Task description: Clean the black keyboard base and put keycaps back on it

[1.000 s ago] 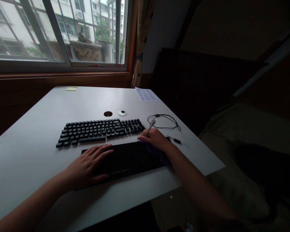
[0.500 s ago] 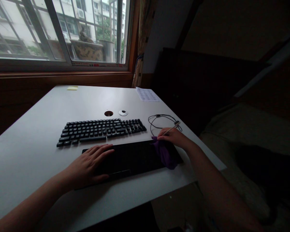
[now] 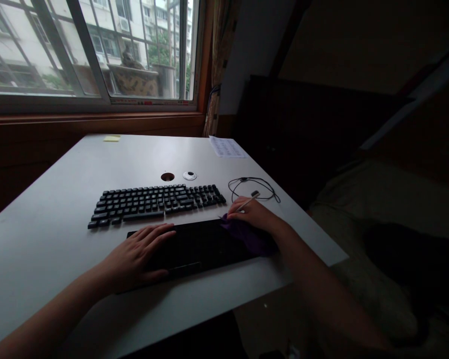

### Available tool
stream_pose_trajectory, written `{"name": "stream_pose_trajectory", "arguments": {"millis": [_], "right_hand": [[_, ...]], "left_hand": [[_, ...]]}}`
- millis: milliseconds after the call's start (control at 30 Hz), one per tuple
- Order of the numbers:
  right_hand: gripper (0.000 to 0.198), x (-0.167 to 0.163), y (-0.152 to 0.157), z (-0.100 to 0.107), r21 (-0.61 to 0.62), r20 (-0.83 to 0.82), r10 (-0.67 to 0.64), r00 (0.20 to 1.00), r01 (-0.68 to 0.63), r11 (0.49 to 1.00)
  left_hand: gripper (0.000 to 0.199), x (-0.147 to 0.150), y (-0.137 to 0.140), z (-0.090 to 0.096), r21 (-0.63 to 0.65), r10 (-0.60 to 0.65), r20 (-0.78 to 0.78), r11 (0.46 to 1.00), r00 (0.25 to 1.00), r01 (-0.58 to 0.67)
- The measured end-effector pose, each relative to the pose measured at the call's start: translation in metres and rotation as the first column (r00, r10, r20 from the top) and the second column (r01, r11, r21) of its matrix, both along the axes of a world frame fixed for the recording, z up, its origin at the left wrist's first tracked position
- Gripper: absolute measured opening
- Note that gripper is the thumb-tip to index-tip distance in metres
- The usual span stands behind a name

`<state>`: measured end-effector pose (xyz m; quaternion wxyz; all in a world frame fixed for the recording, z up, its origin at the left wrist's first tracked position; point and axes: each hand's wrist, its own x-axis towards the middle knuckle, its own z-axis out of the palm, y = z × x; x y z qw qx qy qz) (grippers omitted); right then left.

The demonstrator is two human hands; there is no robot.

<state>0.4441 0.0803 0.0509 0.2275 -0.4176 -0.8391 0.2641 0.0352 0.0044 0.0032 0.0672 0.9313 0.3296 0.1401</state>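
My left hand [image 3: 140, 257] lies flat with fingers stretched out on the left end of a black keyboard base [image 3: 200, 244], which has no keycaps on it. My right hand [image 3: 252, 212] pinches a thin, pale-handled brush [image 3: 247, 202] with a dark head pointing up and away. A purple cloth [image 3: 249, 237] is bunched under the same fingers and drapes over the base's right end. Just beyond the base, black keycaps [image 3: 153, 202] are set out in keyboard order on the white desk [image 3: 52, 214].
A thin black cable [image 3: 273, 187] is looped beyond my right hand. Two small round desk fittings, a dark hole [image 3: 167, 177] and a white grommet [image 3: 189, 175], sit behind the keycaps. A printed sheet [image 3: 227, 147] and yellow sticky notes [image 3: 112, 138] lie at the far edge, near the window.
My right hand has moved left along the base's far edge, carrying the brush and dragging the purple cloth with it. The left hand stays in place.
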Motion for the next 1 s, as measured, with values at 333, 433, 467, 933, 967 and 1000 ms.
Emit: {"name": "stream_pose_trajectory", "arguments": {"millis": [333,433,467,933,967,1000], "right_hand": [[0.024,0.039,0.004,0.000,-0.056,0.003,-0.077,0.997,0.077,0.995],[0.027,0.051,0.004,0.002,-0.074,0.025,-0.127,0.992,0.128,0.989],[0.026,0.054,0.003,0.002,-0.069,0.028,-0.127,0.991,0.129,0.989],[0.016,0.059,-0.052,-0.016,0.098,-0.005,-0.214,0.977,0.214,0.972],[0.017,0.061,-0.051,-0.015,0.077,-0.020,-0.218,0.976,0.219,0.973],[0.018,0.062,-0.048,-0.013,0.061,-0.034,-0.226,0.974,0.228,0.972]], "left_hand": [[0.085,-0.001,0.001,-0.001,-0.003,0.005,-0.004,1.000,1.000,-0.005],[0.085,-0.001,0.000,-0.001,-0.001,0.014,0.001,1.000,1.000,-0.014],[0.086,-0.001,0.000,-0.001,-0.002,0.011,0.006,1.000,1.000,-0.011],[0.085,-0.001,-0.001,0.000,0.005,0.006,-0.016,1.000,1.000,-0.006],[0.085,-0.001,-0.001,0.000,0.007,0.004,-0.015,1.000,1.000,-0.004],[0.084,-0.001,-0.001,0.000,0.007,0.002,-0.014,1.000,1.000,-0.002]]}}
